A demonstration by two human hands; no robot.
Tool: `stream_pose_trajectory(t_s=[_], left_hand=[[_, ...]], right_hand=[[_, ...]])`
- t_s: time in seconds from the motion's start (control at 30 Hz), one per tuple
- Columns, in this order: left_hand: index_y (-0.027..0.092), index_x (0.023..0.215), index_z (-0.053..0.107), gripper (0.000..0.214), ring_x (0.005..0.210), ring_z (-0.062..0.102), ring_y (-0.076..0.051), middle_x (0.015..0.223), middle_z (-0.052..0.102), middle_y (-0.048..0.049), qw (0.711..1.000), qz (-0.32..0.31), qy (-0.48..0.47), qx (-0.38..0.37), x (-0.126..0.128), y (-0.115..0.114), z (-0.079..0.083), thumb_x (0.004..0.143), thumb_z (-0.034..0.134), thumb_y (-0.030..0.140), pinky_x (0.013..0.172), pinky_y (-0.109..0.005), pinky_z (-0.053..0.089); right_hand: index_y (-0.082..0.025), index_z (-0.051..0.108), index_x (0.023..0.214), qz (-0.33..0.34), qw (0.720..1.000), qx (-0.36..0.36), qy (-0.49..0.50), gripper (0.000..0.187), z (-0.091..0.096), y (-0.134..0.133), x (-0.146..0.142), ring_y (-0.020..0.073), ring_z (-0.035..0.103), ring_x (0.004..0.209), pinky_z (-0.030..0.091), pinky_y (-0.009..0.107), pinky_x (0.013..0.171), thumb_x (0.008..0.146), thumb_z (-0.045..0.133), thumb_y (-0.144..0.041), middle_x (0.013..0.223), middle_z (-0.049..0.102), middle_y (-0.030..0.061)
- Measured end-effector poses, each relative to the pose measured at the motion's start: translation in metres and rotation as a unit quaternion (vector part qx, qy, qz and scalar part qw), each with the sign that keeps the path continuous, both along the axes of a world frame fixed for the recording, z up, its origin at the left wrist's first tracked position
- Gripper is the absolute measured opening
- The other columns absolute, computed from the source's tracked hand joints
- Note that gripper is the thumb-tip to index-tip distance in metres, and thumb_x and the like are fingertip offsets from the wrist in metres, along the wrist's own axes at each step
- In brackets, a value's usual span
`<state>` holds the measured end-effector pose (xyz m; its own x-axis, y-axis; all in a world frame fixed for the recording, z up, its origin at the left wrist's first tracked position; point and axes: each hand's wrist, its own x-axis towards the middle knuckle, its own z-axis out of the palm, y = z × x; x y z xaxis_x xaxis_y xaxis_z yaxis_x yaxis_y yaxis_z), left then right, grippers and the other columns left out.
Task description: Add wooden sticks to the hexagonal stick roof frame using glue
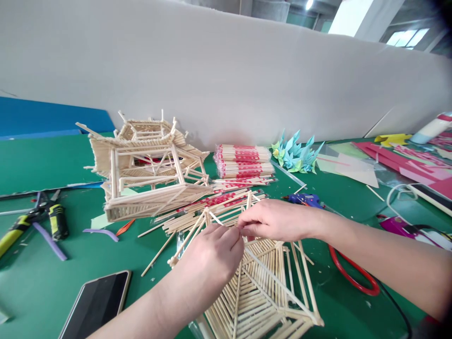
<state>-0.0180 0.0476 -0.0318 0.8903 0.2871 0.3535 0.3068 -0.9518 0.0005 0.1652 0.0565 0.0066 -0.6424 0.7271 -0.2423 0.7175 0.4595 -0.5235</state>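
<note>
Red bands (244,156) with pale marks too small to read go round the packed sticks (226,169), behind the wooden stick frame (254,307) on the green table (353,313). The left hand (215,256) reaches up from the bottom with its knuckles bent, and the right hand (273,219) comes in from the right, palm down. Both pinch their fingers close together over the frame, but I cannot tell what they hold.

The left hand (215,254) partly hides the stick frame (259,287); the bottom edge crops the phone (100,301).
</note>
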Motion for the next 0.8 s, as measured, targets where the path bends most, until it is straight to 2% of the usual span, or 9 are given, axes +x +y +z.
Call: stream_pose_trajectory(t_s=[0.27,0.4,0.5,0.63,0.8], left_hand=[[0.010,0.085,0.059,0.022,0.063,0.054,-0.019,0.076,0.059,-0.0087,1.000,0.012,-0.002,-0.020,-0.001,0.001,-0.004,0.082,0.038,0.006,0.052,-0.034,0.048],[0.012,0.085,0.059,0.019,0.070,0.055,-0.020,0.078,0.059,-0.0081,0.999,0.036,-0.018,-0.023,-0.001,0.002,-0.012,0.084,0.040,0.007,0.056,-0.034,0.048],[0.013,0.076,0.058,0.022,0.065,0.053,-0.018,0.071,0.057,-0.0060,0.999,0.043,-0.027,-0.021,0.000,0.002,-0.014,0.085,0.039,0.007,0.053,-0.032,0.046],[0.014,0.070,0.057,0.025,0.057,0.049,-0.015,0.067,0.054,-0.0039,0.998,0.042,-0.019,-0.033,0.001,0.002,-0.008,0.085,0.038,0.009,0.049,-0.030,0.042],[0.013,0.074,0.059,0.026,0.057,0.050,-0.015,0.066,0.055,-0.0044,0.998,0.025,-0.028,-0.044,0.003,0.002,0.001,0.085,0.035,0.007,0.048,-0.028,0.042]], right_hand=[[-0.017,0.062,0.082,0.010,0.998,0.044,-0.046,0.021,0.005,-0.003,-0.001,0.0108,0.058,0.068,0.037,0.022,0.057,0.084,0.041,-0.017,0.078,0.067,0.0011],[-0.018,0.061,0.079,0.035,0.988,0.111,-0.099,0.016,0.005,-0.007,-0.001,0.0140,0.056,0.064,0.034,0.026,0.052,0.080,0.046,-0.015,0.070,0.065,0.0023],[-0.018,0.060,0.070,0.073,0.974,0.168,-0.133,0.013,0.001,-0.007,-0.002,0.0168,0.055,0.063,0.031,0.029,0.053,0.077,0.051,-0.012,0.064,0.064,0.0034],[-0.017,0.059,0.065,0.130,0.956,0.217,-0.150,0.017,-0.003,-0.003,-0.002,0.0178,0.055,0.065,0.030,0.031,0.054,0.078,0.050,-0.010,0.066,0.065,0.0048],[-0.017,0.059,0.064,0.144,0.948,0.240,-0.152,0.018,-0.005,-0.002,-0.001,0.0166,0.054,0.064,0.028,0.031,0.052,0.079,0.051,-0.012,0.065,0.065,0.0032]])
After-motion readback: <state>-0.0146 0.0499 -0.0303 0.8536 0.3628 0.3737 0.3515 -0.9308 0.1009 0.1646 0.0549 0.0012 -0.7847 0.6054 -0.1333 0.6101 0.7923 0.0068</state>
